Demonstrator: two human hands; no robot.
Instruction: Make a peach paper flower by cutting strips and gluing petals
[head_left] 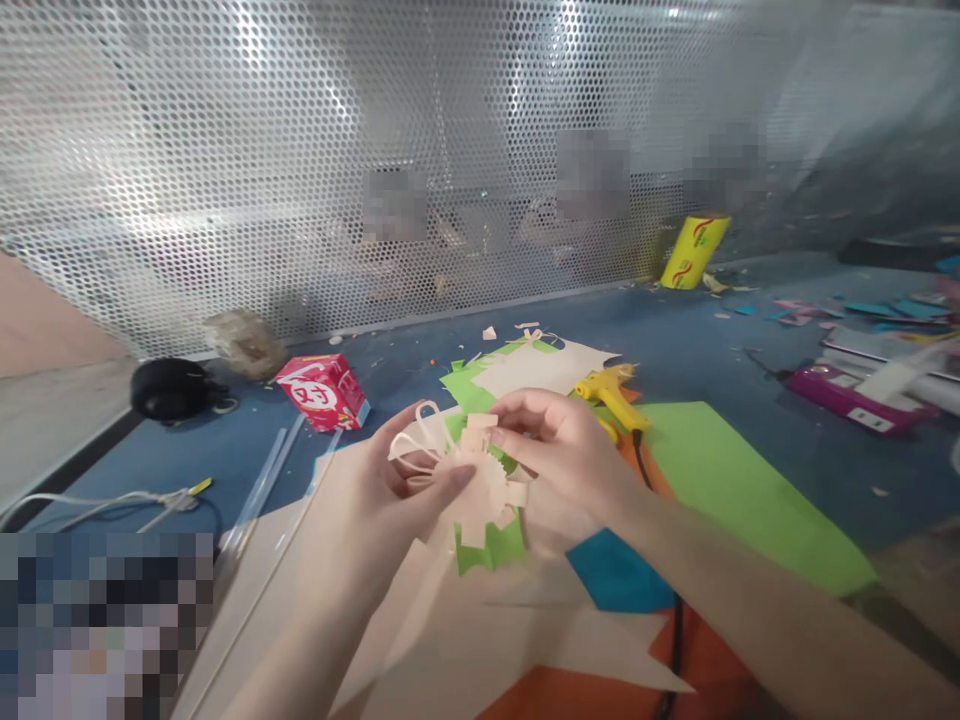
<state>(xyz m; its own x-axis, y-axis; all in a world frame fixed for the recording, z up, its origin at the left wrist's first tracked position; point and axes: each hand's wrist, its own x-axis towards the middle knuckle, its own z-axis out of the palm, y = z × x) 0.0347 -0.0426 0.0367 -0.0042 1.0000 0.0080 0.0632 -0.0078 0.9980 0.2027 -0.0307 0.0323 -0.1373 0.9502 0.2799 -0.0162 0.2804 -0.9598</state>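
Observation:
Between my two hands is a paper flower (pixel 480 490) with cream strips, loops and a jagged-edged middle, and green paper behind and below it. My left hand (pixel 409 490) grips its left side, thumb on the front, beside the cream loops. With pinched fingers, my right hand (pixel 551 435) holds a small cream tab at the flower's top. Large cream paper (pixel 450 650) lies beneath my hands. A yellow hot glue gun (pixel 611 395) rests just beyond my right hand, its black cord running down under my forearm.
Green (pixel 735 490), blue (pixel 619 575) and orange sheets (pixel 555 695) lie around. A red box (pixel 324 392), clear glue sticks (pixel 262 485) and a white cable (pixel 150 505) are at left. A yellow can (pixel 695 252) stands by the perforated metal screen (pixel 465 120). A purple box (pixel 855 400) is right.

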